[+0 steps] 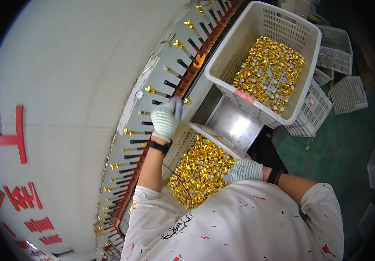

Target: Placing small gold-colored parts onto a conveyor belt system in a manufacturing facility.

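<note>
My left hand point(165, 120), in a striped glove with grey fingertips, is raised beside a long row of upright rods. Its fingers are curled, and what they hold, if anything, is hidden. A small shiny gold piece point(187, 101) shows just right of these fingertips; I cannot tell whether they touch it. Below, a pale plastic crate point(176, 141) holds a heap of gold pieces point(205, 167). At its right side my right hand point(246, 170), gloved alike, has its fingers bent together against the heap. Whatever lies between them cannot be made out.
Along the rack point(187, 78), black-tipped rods alternate with gold-topped ones point(152, 91). A larger white crate point(222, 65) with more gold pieces stands at the far right, by a metal surface point(235, 122). Stacked crates point(348, 95) sit on the green floor. A pale wall with red characters rises left.
</note>
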The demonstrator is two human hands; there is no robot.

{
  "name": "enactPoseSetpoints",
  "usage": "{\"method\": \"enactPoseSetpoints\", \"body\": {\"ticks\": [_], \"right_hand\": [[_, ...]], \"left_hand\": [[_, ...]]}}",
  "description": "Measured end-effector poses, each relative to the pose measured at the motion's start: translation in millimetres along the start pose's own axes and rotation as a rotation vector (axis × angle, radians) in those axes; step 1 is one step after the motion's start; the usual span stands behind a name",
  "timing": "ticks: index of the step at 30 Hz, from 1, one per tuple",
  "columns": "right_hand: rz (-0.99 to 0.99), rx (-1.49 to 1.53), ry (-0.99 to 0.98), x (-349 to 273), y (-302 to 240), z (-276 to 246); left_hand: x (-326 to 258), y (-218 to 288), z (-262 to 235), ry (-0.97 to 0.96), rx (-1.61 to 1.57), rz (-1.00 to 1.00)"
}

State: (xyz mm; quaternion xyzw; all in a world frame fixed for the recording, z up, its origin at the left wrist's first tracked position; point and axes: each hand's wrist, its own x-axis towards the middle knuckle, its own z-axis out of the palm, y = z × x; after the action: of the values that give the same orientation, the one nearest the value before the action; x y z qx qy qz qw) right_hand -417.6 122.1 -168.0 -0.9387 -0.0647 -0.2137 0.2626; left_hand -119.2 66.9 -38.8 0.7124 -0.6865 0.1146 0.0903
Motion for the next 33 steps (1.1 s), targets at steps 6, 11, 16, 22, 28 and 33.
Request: {"method": "enactPoseSetpoints", "body": {"ticks": [6, 11, 16, 22, 28, 33], "right_hand": [[0.041, -0.081, -0.324, 14.9, -7.4, -25.7], [0.048, -0.164, -0.324, 16.3, -12.1, -36.1], [0.14, -0.085, -0.316, 22.4, -17.7, -49.0], [0.215, 0.013, -0.119, 47.9, -13.9, -67.4], [0.594, 0.046, 0.015, 128.8, 47.9, -106.0], [0.489, -0.387, 0.152, 226.2, 133.6, -155.0]], "left_hand": [[-137.1, -23.6, -15.0, -0.068, -0.303, -0.043], [-243.1, -58.7, 8.1, 0.096, -0.182, -0.698], [-278.8, -113.5, 15.0, -0.27, -0.083, -0.9], [-272.3, -120.8, 19.4, -0.437, -0.134, -0.879], [-272.0, -96.6, 4.8, -0.314, -0.23, -0.953], [-272.2, -77.1, 8.1, -0.176, -0.208, -0.967]]}}
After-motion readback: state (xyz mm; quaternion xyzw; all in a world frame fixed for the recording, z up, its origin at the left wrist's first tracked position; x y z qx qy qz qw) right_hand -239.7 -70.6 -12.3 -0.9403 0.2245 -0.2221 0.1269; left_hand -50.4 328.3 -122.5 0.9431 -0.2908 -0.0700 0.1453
